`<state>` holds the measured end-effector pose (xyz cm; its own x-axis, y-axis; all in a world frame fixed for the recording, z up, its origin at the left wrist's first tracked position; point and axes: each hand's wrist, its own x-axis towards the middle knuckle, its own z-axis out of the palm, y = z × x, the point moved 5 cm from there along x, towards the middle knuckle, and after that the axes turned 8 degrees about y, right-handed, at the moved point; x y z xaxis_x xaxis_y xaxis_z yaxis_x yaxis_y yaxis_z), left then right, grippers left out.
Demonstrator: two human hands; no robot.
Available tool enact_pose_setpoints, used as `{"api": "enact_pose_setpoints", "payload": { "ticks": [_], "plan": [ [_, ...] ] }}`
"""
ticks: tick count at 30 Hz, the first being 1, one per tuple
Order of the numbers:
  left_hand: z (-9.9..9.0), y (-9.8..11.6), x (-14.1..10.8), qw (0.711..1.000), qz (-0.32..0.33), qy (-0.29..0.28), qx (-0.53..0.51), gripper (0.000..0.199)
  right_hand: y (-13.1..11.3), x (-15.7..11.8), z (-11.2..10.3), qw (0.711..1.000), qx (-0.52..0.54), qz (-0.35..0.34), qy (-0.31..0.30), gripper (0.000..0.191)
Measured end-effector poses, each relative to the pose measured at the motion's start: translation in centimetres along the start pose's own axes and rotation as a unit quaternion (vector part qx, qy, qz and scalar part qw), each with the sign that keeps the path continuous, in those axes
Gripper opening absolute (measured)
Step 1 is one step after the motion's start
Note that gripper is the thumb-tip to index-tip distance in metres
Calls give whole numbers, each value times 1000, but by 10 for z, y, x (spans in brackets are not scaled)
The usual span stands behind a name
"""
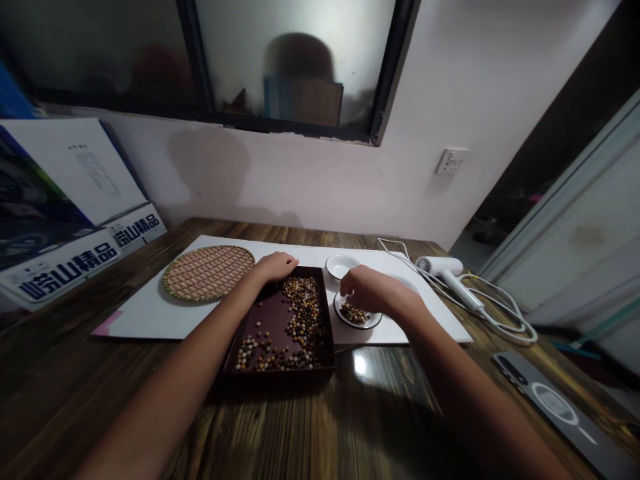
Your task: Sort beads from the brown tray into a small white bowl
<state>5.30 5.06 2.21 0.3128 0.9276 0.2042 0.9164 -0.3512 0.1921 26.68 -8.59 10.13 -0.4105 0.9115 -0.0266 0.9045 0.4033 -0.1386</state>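
Observation:
A dark maroon tray (265, 313) holds many small round beads (305, 307) in brown, yellow, black and cream, heaped mostly along its right side and near edge. My left hand (276, 265) is at the tray's far left corner, fingers bent over the rim. To the right of the tray is a white bowl with a dark rim (358, 326), with brownish beads (353, 313) inside. Directly over that bowl, my right hand (373, 288) has its fingers drawn together pointing down; whatever is between the fingertips is hidden. Behind it stands a second white bowl (341, 265).
A round woven mat (209, 272) lies left of the tray on a white board (150, 319). Another white dish (404, 283) is partly covered by my right arm. Right lie a white hair dryer (450, 272) with its cord and a grey phone-like box (555, 407). Printed boxes (75, 260) stand left.

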Motion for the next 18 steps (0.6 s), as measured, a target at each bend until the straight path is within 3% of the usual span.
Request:
{"api": "enact_pose_setpoints", "payload": {
  "ticks": [3,5,7,12,15,18],
  "plan": [
    [-1,1,-1,1000,1,0,0,51,-28,-2,7,996,22,-87,15,28],
    [-2,3,-1,1000,2,1,-2,52,-56,-5,20,987,11,-159,-6,19],
    [-3,3,-2,1000,1,0,-4,52,-79,-7,40,980,-24,-192,-49,20],
    [-3,3,-2,1000,-4,-1,-8,51,-110,-1,80,959,-58,-268,-76,21],
    [-4,3,-3,1000,0,-1,-12,51,-112,-1,77,949,-49,-300,-79,18],
    [-4,4,-3,1000,5,-1,-12,51,-90,-2,49,969,-8,-240,-65,18]
  ]
}}
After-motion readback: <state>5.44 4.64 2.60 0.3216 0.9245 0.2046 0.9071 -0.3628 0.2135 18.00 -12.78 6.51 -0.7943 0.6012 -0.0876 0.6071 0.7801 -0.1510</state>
